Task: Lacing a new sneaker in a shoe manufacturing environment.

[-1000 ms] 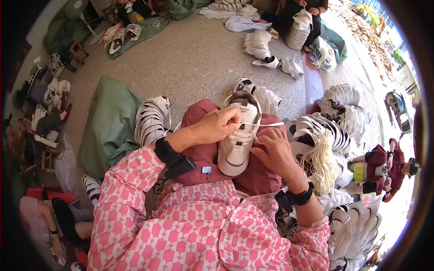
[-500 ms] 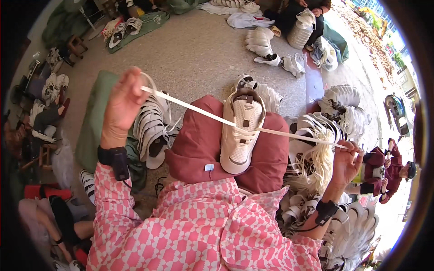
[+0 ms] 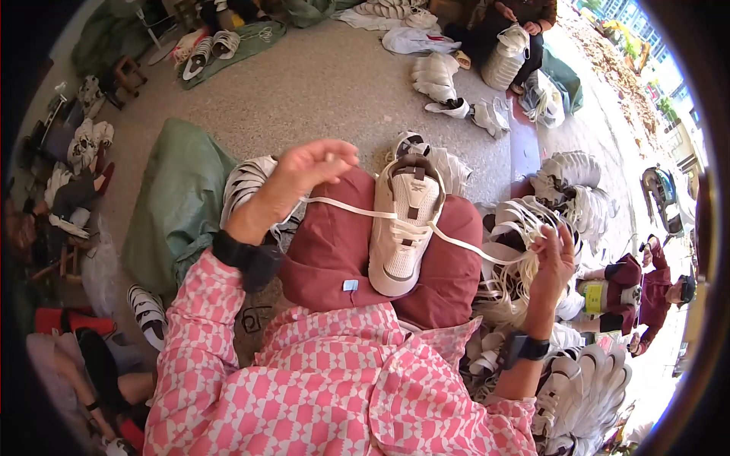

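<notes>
A cream lace-up sneaker [image 3: 400, 258] rests on my lap, its toe towards me and its dark-lined opening away. From its sides a flat white shoelace [image 3: 351, 207] runs out slackly to both hands. My left hand [image 3: 315, 163] hovers over my left thigh, beside the shoe, its fingers bent together with a whitish bit at the tips; part of the lace passes out of sight behind this hand. To the right, my right hand [image 3: 553, 254] is raised with curled fingers at the other end of the lace. Dark bands circle both wrists.
White shoe uppers [image 3: 574, 384] lie heaped at my right, beside a bundle of pale laces [image 3: 513, 285]. A green sack [image 3: 171, 201] stands at my left near more stacked uppers [image 3: 245, 181]. One person [image 3: 532, 19] sits at the far right; others are at both sides.
The lace was pulled taut and now sags on both sides. My left hand has moved inward to the right, towards the shoe; my right hand has come slightly inward.
</notes>
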The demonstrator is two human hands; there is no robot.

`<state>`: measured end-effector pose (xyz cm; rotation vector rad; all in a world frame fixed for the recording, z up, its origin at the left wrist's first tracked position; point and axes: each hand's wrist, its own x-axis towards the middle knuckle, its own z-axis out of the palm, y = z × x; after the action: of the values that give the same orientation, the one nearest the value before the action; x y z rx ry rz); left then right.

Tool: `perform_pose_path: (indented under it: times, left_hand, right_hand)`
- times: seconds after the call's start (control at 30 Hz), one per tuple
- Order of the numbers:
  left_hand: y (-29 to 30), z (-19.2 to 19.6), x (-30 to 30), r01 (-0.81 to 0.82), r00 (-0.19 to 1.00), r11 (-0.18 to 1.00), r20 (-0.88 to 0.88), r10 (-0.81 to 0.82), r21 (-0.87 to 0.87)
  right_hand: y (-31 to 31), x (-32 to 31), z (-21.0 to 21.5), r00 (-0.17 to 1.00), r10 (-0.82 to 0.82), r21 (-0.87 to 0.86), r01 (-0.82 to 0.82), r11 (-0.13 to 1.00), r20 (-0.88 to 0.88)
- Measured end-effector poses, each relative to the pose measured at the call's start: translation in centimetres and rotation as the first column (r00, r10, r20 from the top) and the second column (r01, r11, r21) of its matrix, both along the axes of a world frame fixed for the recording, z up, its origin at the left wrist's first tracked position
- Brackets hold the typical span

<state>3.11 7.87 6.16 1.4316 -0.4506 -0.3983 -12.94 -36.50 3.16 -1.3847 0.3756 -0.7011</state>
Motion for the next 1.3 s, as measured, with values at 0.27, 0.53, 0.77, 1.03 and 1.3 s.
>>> perform_pose_path:
  times: [0.27,0.53,0.77,1.03,1.3]
  left_hand:
    - [-9.1,-2.2,-0.7,-0.099,0.799,0.844,0.548,-0.248,0.526]
    - [-9.2,-4.0,0.3,-0.044,0.811,0.9,0.541,-0.221,0.433]
    - [-9.0,-3.8,0.2,-0.015,0.839,0.926,0.509,-0.194,0.377]
    - [-8.8,-4.1,-1.1,-0.095,0.821,0.935,0.559,-0.12,0.341]
    - [-9.1,-3.8,-2.2,-0.141,0.778,0.928,0.618,-0.111,0.345]
  right_hand:
    - [15.1,4.7,1.4,0.942,0.292,-0.869,-0.278,0.409,-0.165]
    - [16.1,5.4,1.8,0.927,0.18,-0.944,-0.328,-0.03,-0.328]
    - [15.4,7.3,2.8,0.762,0.521,-0.683,-0.615,0.395,-0.385]
    - [15.7,6.7,2.1,0.91,0.286,-0.879,-0.381,0.285,-0.301]
    - [16.0,7.5,3.6,0.858,0.338,-0.817,-0.489,0.306,-0.387]
